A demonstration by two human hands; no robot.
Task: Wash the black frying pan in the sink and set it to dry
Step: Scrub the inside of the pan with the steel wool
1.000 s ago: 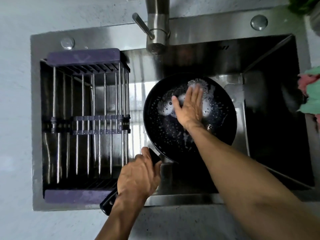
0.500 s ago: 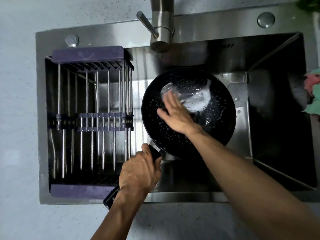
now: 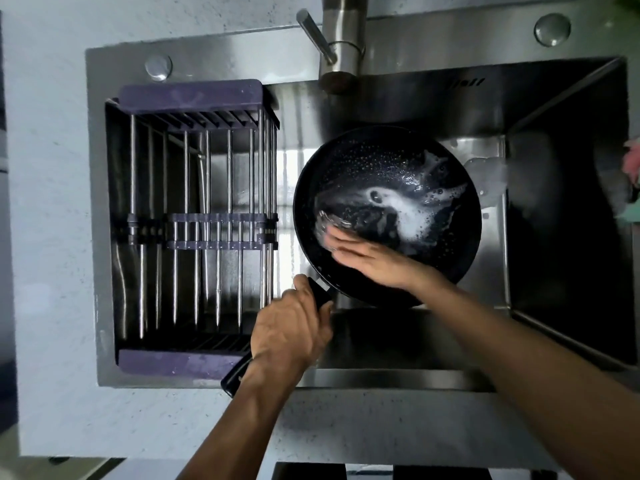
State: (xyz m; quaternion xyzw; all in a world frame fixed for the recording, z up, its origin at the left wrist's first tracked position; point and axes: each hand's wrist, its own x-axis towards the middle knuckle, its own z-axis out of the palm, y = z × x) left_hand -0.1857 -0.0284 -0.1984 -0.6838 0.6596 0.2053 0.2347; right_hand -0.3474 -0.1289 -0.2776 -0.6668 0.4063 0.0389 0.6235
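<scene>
Soapy foam streaks the black frying pan (image 3: 388, 188), held over the sink (image 3: 571, 202): left hand (image 3: 291, 332) grips its handle, right hand (image 3: 367, 259) flat, rubbing inside. Rinsing and the drying rack (image 3: 194, 220) remain.

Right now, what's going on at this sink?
A person is washing a black frying pan over the steel sink. The left hand grips the pan's handle and holds it above the basin, while the right hand lies flat on the pan's inner surface at its near left side, rubbing by hand. White suds streak the middle of the pan. A drying rack sits in the sink's left part; the pan is not yet on it.
</scene>
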